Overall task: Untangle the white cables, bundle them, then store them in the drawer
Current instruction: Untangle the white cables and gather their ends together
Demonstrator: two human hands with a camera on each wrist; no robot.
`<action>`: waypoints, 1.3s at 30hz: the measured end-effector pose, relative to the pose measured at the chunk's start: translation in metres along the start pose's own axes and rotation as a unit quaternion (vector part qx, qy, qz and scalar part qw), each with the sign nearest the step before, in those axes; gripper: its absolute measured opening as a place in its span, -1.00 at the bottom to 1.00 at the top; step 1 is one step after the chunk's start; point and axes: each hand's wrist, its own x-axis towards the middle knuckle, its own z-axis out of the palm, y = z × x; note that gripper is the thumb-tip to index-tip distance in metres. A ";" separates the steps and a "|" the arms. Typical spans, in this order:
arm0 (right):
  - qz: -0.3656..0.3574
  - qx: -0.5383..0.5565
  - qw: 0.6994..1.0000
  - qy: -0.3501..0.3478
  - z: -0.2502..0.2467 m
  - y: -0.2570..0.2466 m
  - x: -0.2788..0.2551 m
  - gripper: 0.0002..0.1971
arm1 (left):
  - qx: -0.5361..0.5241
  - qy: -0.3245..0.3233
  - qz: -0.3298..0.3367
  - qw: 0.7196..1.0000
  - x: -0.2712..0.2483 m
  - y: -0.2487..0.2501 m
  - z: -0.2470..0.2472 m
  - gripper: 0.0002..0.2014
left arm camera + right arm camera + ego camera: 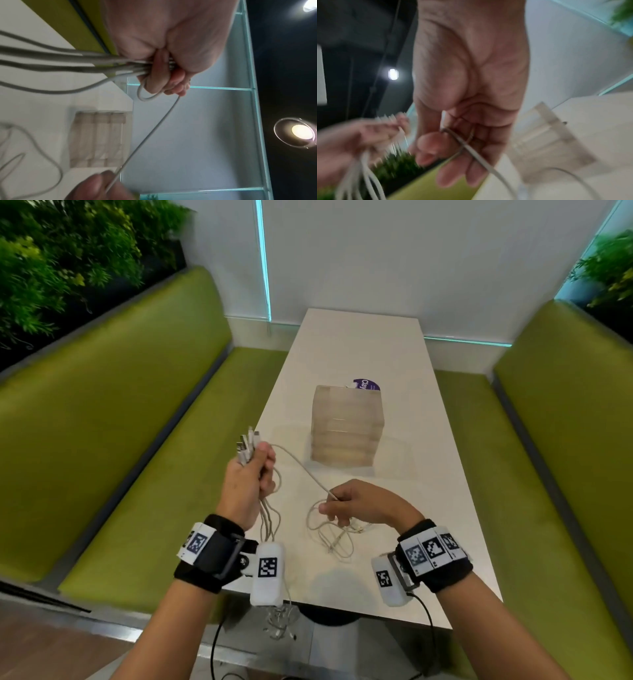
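My left hand [255,470] is raised over the table's left edge and grips a bunch of white cables [268,517], their plug ends [246,445] sticking up above the fist. The wrist view shows the strands [68,63] running through the curled fingers [159,75]. One cable [301,469] stretches taut from that fist to my right hand [346,503], which pinches it; the cable [481,158] crosses those fingers. Loose white loops [332,534] lie on the table under the right hand. A translucent drawer unit [346,428] stands mid-table, its drawers closed.
The narrow white table [428,474] runs away from me between two green benches [120,440] [561,457]. A purple label [367,384] shows behind the drawer unit. Cable ends [281,626] dangle below the table's near edge. Plants line both sides.
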 end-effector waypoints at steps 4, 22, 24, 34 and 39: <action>-0.001 -0.064 0.997 0.036 0.002 0.031 0.013 -0.73 | -0.060 0.057 0.039 0.996 0.003 0.012 -0.013 -0.73; -0.079 0.073 0.991 0.081 0.006 -0.015 0.033 -0.73 | 0.056 -0.130 0.005 0.990 -0.017 -0.026 0.013 -0.76; -0.077 0.024 0.993 0.084 0.005 -0.010 0.037 -0.82 | 0.040 -0.126 0.004 0.991 -0.014 -0.023 0.012 -0.78; 0.115 -0.151 0.969 0.159 -0.037 0.074 0.042 -0.80 | -0.091 -0.063 0.050 0.993 0.002 0.014 -0.013 -0.76; 0.044 0.048 0.959 0.276 -0.045 0.061 0.034 -0.84 | -0.067 -0.030 0.040 0.996 0.010 0.005 -0.023 -0.77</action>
